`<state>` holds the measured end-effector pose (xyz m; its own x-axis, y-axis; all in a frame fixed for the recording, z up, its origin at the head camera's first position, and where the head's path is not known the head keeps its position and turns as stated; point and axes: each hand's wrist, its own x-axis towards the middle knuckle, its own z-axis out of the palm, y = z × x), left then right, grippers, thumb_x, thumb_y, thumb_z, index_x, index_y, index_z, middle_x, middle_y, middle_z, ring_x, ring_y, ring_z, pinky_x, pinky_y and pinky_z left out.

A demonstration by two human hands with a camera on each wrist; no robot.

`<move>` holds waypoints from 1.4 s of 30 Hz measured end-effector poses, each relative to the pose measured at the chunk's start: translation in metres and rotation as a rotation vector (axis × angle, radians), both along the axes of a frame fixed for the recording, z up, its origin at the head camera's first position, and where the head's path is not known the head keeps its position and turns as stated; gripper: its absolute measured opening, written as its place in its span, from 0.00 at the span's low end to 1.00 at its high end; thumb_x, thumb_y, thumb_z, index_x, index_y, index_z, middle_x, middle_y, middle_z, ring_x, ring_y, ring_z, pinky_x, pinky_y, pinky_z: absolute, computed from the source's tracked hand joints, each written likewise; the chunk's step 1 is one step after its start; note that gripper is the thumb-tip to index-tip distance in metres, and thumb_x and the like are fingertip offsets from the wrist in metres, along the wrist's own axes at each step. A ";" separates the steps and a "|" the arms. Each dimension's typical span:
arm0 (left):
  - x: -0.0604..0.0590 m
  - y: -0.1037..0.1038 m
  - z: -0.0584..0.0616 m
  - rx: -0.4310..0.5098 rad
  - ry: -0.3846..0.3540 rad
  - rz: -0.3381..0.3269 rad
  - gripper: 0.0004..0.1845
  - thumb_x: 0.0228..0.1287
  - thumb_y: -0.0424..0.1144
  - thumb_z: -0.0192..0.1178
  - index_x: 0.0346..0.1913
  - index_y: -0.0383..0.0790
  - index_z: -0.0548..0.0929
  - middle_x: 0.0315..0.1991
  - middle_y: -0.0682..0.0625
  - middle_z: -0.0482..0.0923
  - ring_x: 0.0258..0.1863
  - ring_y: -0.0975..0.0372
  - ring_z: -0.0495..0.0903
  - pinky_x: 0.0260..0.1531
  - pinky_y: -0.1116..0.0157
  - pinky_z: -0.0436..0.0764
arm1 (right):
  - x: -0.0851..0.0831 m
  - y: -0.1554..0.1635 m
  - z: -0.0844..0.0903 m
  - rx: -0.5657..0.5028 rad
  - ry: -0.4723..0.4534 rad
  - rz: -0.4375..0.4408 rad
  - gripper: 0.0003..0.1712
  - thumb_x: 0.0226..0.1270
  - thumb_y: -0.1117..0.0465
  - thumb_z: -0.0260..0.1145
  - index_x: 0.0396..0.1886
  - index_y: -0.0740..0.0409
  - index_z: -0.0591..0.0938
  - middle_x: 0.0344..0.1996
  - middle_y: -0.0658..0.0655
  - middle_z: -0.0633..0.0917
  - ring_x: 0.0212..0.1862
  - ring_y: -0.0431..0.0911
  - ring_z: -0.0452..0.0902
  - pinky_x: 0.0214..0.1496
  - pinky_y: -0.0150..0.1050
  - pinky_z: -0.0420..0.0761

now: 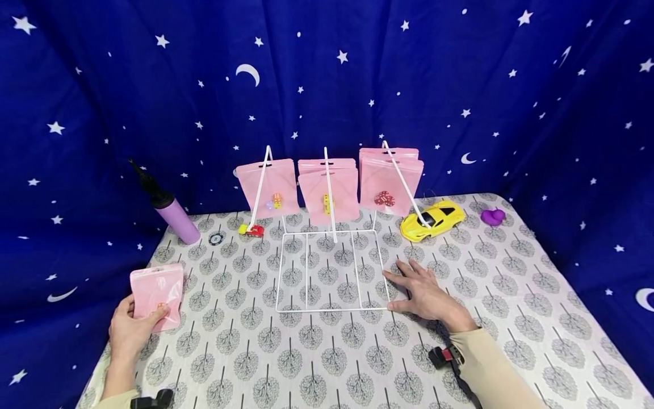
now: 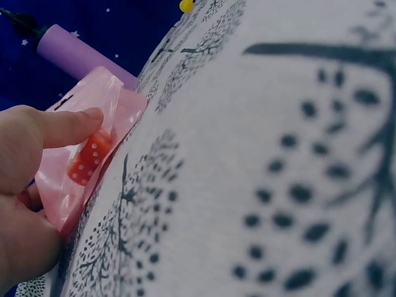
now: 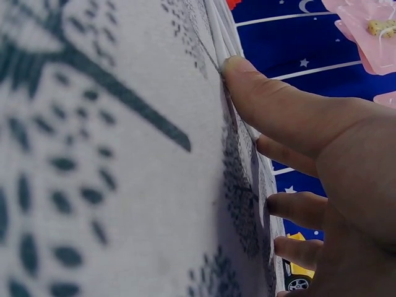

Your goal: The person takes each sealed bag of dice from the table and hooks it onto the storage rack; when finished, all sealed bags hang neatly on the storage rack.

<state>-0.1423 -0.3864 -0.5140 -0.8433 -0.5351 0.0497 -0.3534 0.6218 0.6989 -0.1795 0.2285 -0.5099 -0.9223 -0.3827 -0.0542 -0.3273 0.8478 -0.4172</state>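
Note:
At the left of the table my left hand pinches a pink zip bag between thumb and fingers. Orange-red dice show through that bag in the left wrist view. My right hand lies with spread fingers at the right side of a white wire rack, thumb and index at its base wire. From the rack's three arms hang pink bags: a left bag with orange and purple dice, middle bags with yellow dice, and right bags with red dice.
A yellow toy car stands behind the right arm's tip, beside a purple rubber duck. Back left are a purple pump, a poker chip and a small red-and-yellow toy. A blue starry curtain closes off the back.

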 end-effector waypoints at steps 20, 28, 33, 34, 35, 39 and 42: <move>0.004 0.010 0.015 0.099 -0.019 0.044 0.45 0.50 0.51 0.75 0.68 0.36 0.65 0.58 0.35 0.76 0.33 0.81 0.66 0.34 0.77 0.67 | 0.000 0.000 -0.001 0.002 -0.002 0.003 0.45 0.54 0.41 0.71 0.71 0.48 0.69 0.74 0.70 0.56 0.74 0.71 0.43 0.67 0.78 0.42; 0.005 0.022 0.027 0.122 0.012 0.055 0.43 0.45 0.53 0.77 0.61 0.40 0.68 0.34 0.59 0.82 0.28 0.77 0.71 0.30 0.74 0.69 | 0.000 0.000 -0.001 0.004 0.000 0.002 0.45 0.54 0.41 0.71 0.71 0.48 0.69 0.74 0.70 0.56 0.74 0.71 0.44 0.66 0.78 0.42; 0.005 0.031 0.039 0.167 0.076 0.041 0.37 0.46 0.50 0.77 0.55 0.42 0.68 0.27 0.73 0.75 0.26 0.79 0.74 0.26 0.78 0.72 | 0.000 0.000 0.000 0.000 0.001 0.004 0.45 0.54 0.41 0.72 0.71 0.48 0.69 0.74 0.70 0.56 0.74 0.71 0.44 0.66 0.78 0.42; 0.005 0.033 0.041 0.174 0.091 0.040 0.36 0.46 0.49 0.78 0.55 0.43 0.68 0.27 0.74 0.75 0.26 0.79 0.74 0.25 0.78 0.72 | 0.000 0.000 -0.001 0.000 0.001 0.004 0.45 0.54 0.41 0.72 0.71 0.47 0.69 0.74 0.70 0.56 0.74 0.71 0.44 0.66 0.78 0.42; 0.005 0.034 0.043 0.177 0.105 0.041 0.35 0.46 0.48 0.78 0.54 0.43 0.68 0.26 0.74 0.75 0.26 0.80 0.74 0.25 0.79 0.72 | 0.000 0.000 -0.001 0.001 0.001 0.003 0.45 0.54 0.41 0.72 0.71 0.47 0.69 0.74 0.70 0.56 0.74 0.71 0.44 0.66 0.78 0.42; 0.005 0.040 0.051 0.179 0.143 0.043 0.34 0.46 0.46 0.78 0.53 0.45 0.69 0.27 0.74 0.75 0.27 0.79 0.75 0.25 0.80 0.73 | 0.000 0.000 -0.001 0.004 0.002 0.006 0.45 0.54 0.41 0.72 0.71 0.47 0.68 0.74 0.69 0.56 0.74 0.71 0.44 0.66 0.78 0.42; 0.005 0.044 0.056 0.181 0.160 0.040 0.34 0.46 0.46 0.78 0.53 0.46 0.70 0.27 0.74 0.75 0.27 0.79 0.75 0.24 0.79 0.73 | 0.000 0.001 -0.001 0.003 0.007 0.009 0.45 0.54 0.41 0.72 0.71 0.47 0.68 0.74 0.69 0.56 0.74 0.72 0.44 0.66 0.78 0.42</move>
